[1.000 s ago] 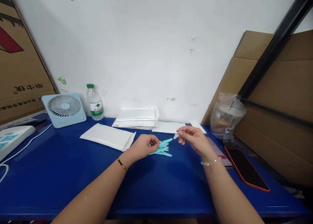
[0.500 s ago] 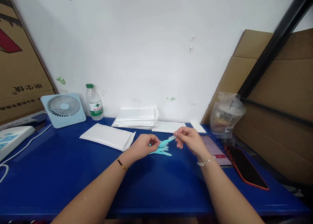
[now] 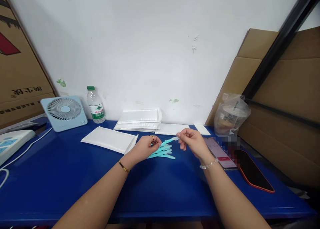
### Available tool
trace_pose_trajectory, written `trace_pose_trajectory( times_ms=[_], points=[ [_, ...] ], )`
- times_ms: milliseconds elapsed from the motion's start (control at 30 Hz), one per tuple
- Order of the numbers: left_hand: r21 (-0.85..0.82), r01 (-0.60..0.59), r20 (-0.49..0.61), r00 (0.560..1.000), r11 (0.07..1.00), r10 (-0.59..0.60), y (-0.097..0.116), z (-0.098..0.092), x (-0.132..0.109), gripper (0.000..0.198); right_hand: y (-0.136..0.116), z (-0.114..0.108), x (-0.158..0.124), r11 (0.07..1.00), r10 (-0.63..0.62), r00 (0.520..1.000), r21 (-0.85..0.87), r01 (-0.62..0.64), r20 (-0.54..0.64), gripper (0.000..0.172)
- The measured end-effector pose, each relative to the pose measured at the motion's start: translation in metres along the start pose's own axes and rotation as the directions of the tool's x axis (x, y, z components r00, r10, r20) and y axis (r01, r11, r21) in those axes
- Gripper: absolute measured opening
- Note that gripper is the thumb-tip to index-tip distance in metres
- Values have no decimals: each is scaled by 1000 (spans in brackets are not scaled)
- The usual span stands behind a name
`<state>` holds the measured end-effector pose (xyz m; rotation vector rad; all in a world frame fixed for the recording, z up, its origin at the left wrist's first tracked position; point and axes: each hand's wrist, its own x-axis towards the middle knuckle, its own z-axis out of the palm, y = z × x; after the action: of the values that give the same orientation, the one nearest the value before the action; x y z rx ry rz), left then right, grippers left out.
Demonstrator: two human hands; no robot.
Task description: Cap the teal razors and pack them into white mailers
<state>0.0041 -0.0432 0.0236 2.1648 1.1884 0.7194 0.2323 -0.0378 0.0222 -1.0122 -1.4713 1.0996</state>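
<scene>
Between my two hands is a slim turquoise eyebrow razor (image 3: 166, 142) with a whitish, translucent cap (image 3: 175, 139) at its right end. My left hand (image 3: 147, 146) pinches the handle end between thumb and fingers. The cap's tip is in the pinch of my right hand (image 3: 191, 140), its other fingers curled. Whether cap and razor are still joined is too small to tell. Just below, several more turquoise razors (image 3: 163, 153) lie fanned out on the blue table (image 3: 160, 192), their left ends partly hidden by my left hand.
A white padded envelope (image 3: 107, 139) lies left of my hands, with a stack of envelopes (image 3: 137, 120) by the wall. A fan (image 3: 65, 112) and water bottle (image 3: 96, 105) stand left. Two phones (image 3: 255, 172) and a bagged drink cup (image 3: 231, 117) are at right.
My left hand has shifted slightly left along the razor, so more turquoise shows between my hands. My right hand keeps its pinch on the cap. The view has moved a little.
</scene>
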Motion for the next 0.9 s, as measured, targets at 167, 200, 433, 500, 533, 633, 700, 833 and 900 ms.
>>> trace_pose_trajectory(
  times_ms=[167, 200, 433, 500, 533, 633, 700, 833, 900],
  points=[
    [9, -1, 7, 1000, 1000, 0, 0, 0, 0, 28, 0, -1, 0, 999, -42, 998, -11, 42, -48, 31],
    [7, 1, 4, 1000, 1000, -1, -1, 1, 0, 28, 0, -2, 0, 999, -51, 996, -13, 51, -67, 31],
    [-34, -23, 41, 999, 999, 25, -2, 2, 0, 29, 3, 13, -2, 1000, 6, 998, -10, -5, 70, 34],
    [-41, -15, 38, 999, 999, 16, -2, 1, 0, 28, 4, 16, -2, 1000, 8, 998, 11, -9, 64, 34],
    [-44, -9, 35, 999, 999, 10, -2, 0, -1, 28, 5, 15, -1, 1000, 0, 999, 20, -1, 49, 33],
    [-38, 6, 24, 1000, 999, -5, -2, -1, 0, 27, 5, 7, 0, 999, -35, 999, 20, 35, -8, 32],
    [-25, 3, 18, 1000, 1000, -2, -3, -1, 0, 26, 4, 2, 0, 999, -46, 999, 7, 47, -27, 31],
    [-9, -10, 14, 1000, 1000, 10, -4, 0, 1, 27, 3, 4, -1, 999, -36, 999, -9, 36, -10, 31],
    [-10, -13, 22, 1000, 1000, 13, -5, 0, 2, 28, 4, 10, -1, 1000, -15, 999, -7, 16, 34, 31]
  ],
)
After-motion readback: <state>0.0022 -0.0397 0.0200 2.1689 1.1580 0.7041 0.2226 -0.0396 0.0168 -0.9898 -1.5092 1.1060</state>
